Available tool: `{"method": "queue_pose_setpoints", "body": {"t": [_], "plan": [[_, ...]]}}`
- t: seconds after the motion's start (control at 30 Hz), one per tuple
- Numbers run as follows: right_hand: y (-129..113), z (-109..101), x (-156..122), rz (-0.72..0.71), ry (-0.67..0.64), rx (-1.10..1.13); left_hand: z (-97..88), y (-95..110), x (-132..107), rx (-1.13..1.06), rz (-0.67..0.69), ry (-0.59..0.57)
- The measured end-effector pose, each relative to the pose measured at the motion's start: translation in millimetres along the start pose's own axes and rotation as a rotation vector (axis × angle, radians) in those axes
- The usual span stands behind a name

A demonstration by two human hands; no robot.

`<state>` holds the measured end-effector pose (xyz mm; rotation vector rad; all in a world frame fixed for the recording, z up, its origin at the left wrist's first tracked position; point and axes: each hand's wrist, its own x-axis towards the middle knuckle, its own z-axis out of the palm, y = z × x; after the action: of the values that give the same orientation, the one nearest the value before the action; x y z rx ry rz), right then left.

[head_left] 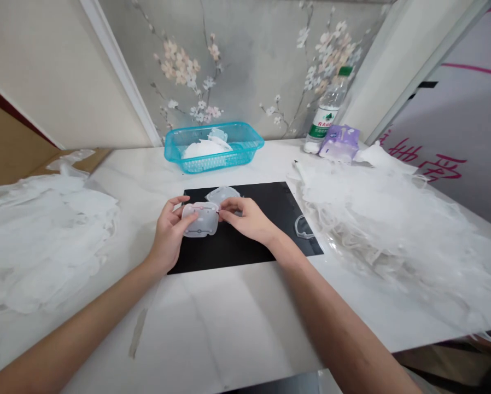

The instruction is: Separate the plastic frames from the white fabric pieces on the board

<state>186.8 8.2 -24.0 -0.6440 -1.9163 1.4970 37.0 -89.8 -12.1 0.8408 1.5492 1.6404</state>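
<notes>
We grip the clear plastic piece (200, 220) in our left hand (168, 235), steadying it over the black mat (266, 243), while our right hand (251, 220) pinches its edge.

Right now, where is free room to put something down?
Free: bare table between black mat and near edge; strip between mat and blue basket. Crowded: left heap, right heap of plastic; left hand and right hand hold a clear piece over the mat.

Translucent frosted plastic piece (200, 219), matt black mat (245, 241), glossy white marbled table (229, 323).
</notes>
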Motion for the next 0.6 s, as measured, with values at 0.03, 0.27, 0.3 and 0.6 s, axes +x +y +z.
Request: {"method": "queue_pose_setpoints", "body": {"t": [0.03, 0.27, 0.3, 0.6], "plan": [[0.9, 1.2, 0.2, 0.002, 0.014, 0.026, 0.3, 0.5, 0.6, -0.020, -0.010, 0.003], [4.5, 9.3, 2.5, -0.009, 0.065, 0.259, 2.1, 4.4, 3.5, 0.026, -0.091, -0.185], [5.6, 10.0, 2.5, -0.016, 0.072, 0.250, 2.1, 4.1, 3.5, 0.028, -0.091, -0.184], [6.9, 9.3, -1.0, -0.127, 0.162, -0.206, 3.7, 3.1, 3.5, 0.077, -0.079, -0.001]]}}
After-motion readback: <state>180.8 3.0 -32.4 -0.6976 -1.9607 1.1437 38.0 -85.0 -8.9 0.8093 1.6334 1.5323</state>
